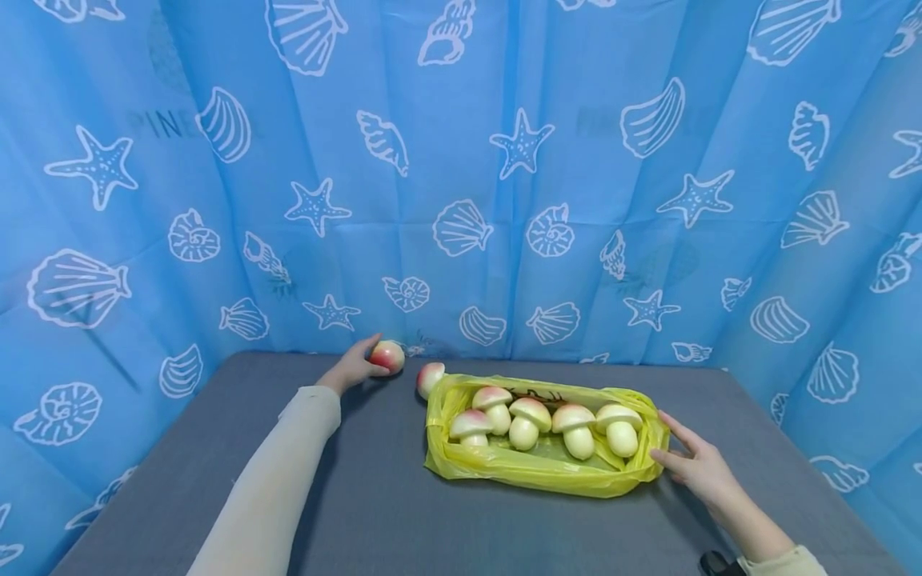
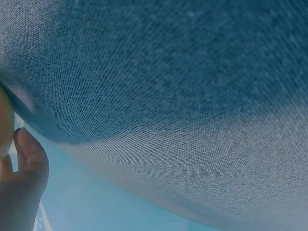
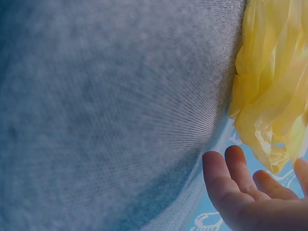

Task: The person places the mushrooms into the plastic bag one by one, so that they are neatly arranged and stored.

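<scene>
At the back of the table my left hand (image 1: 353, 368) has its thumb and fingers around a round red-and-cream toy mushroom (image 1: 387, 358); only its cap shows. In the left wrist view the left hand (image 2: 29, 168) is at the lower left against the mushroom's pale edge (image 2: 6, 120). My right hand (image 1: 700, 464), fingers extended, touches the right end of a container lined with a yellow plastic bag (image 1: 533, 474). Several toy mushrooms (image 1: 529, 420) with pinkish caps and cream stems lie inside it. The right wrist view shows the right hand's fingers (image 3: 219, 175) beside the crinkled bag (image 3: 274, 82).
Another red-and-cream mushroom (image 1: 430, 379) lies just outside the bag's back left corner. The table has a grey cloth (image 1: 374, 512). A blue curtain (image 1: 461, 176) with white shells and starfish hangs behind it.
</scene>
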Motion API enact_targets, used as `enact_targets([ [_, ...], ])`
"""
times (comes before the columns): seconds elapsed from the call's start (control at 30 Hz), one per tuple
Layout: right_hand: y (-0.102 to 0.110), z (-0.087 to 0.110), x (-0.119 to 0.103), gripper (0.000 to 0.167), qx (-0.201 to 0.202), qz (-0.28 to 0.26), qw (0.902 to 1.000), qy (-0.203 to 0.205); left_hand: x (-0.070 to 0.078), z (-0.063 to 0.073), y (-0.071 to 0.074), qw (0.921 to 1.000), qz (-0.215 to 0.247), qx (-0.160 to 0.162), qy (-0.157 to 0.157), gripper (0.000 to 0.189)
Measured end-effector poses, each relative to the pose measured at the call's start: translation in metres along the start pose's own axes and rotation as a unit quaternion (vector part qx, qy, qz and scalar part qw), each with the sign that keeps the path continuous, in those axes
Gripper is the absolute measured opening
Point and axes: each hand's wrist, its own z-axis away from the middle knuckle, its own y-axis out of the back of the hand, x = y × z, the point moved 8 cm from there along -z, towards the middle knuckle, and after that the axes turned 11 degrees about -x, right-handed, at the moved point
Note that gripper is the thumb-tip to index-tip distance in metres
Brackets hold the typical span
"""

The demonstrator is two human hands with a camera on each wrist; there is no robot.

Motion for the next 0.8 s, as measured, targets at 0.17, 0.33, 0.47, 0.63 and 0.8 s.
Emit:
enact_targets([
  [0.17, 0.0, 0.001, 0.0, 0.079, 0.001, -0.002, 1.0, 0.002, 0.0, 0.002, 0.001, 0.9998, 0.0, 0.016, 0.011, 0.069],
  [0.33, 0.0, 0.001, 0.001, 0.079, 0.002, -0.001, 1.0, 0.001, 0.001, 0.004, 0.002, 0.9995, 0.003, 0.03, 0.011, 0.063],
  [0.47, 0.0, 0.001, 0.001, 0.08, 0.002, -0.001, 1.0, -0.003, 0.003, 0.006, -0.001, 0.9993, 0.011, 0.035, 0.01, 0.062],
  [0.63, -0.001, 0.001, 0.001, 0.079, 0.002, 0.001, 1.0, -0.003, 0.006, 0.008, -0.005, 0.9995, 0.0, 0.029, 0.012, 0.066],
  [0.8, 0.0, 0.0, 0.001, 0.079, 0.002, 0.003, 1.0, -0.007, 0.008, 0.011, -0.005, 0.9942, -0.097, 0.027, 0.038, 0.075],
])
